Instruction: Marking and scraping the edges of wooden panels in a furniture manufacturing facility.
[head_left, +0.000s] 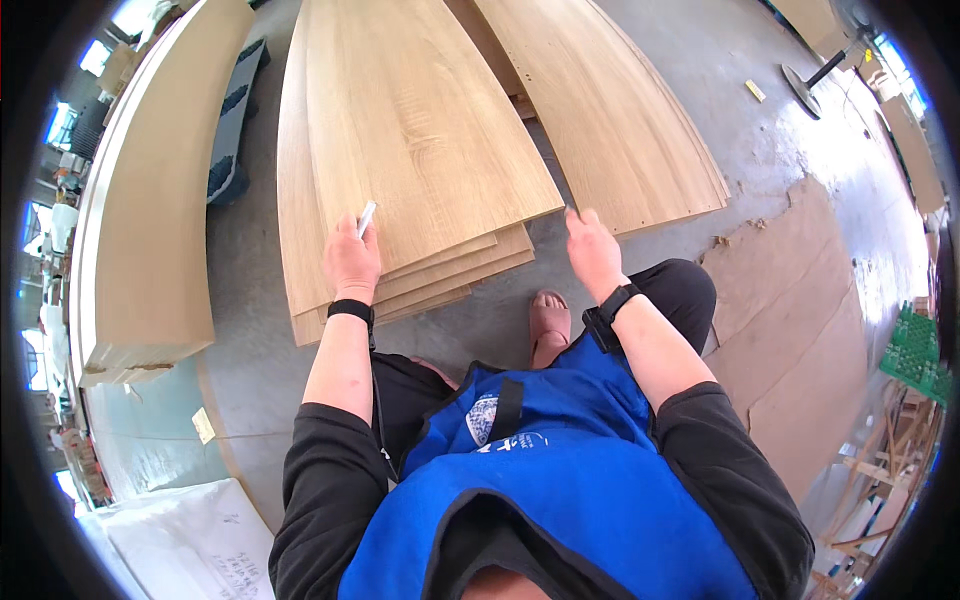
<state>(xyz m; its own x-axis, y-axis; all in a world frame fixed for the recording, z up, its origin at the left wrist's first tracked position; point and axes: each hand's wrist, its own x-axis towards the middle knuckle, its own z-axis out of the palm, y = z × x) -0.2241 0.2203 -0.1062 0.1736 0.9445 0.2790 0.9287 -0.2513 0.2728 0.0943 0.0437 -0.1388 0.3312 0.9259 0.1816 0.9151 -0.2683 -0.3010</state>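
My left hand (352,258) is closed around a short white stick-shaped tool (367,217), whose exact kind I cannot make out. It is over the near left part of the top wood-grain board (420,130), which lies on a fanned stack of similar boards. My right hand (593,250) is just off the near right corner of that board, fingers drawn together. A small dark spot shows at its fingertips, too blurred to name. To its right lies a second stack of wood-grain boards (630,140), with small holes along its edges.
A tall stack of long boards (150,210) stands at the left, beside a grey bin (232,140). Flattened cardboard (790,330) covers floor at the right. A white package (180,545) sits at the lower left. A stand with a round base (802,92) is at the far right.
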